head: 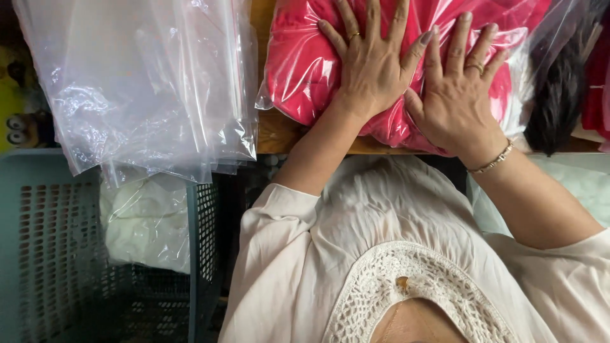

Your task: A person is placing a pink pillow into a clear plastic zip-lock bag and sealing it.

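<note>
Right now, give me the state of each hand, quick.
Left hand: open, fingers spread, pressing flat on the clear plastic bag of red fabric, gripping nothing.
Right hand: open, palm down on the same bag, gripping nothing.

Clear plastic bag holding folded red cloth [305, 76]: lies on the table at top centre, glossy, creased, its near edge just over the table edge. Both hands lie flat on it.

Stack of empty clear plastic bags [146, 82]: top left, rectangular, crinkled, hanging over the edge above a grey basket.

Clear bag with white cloth inside [146, 222]: sits in that basket, below the stack.

No labels, signs or screens seen.
</note>
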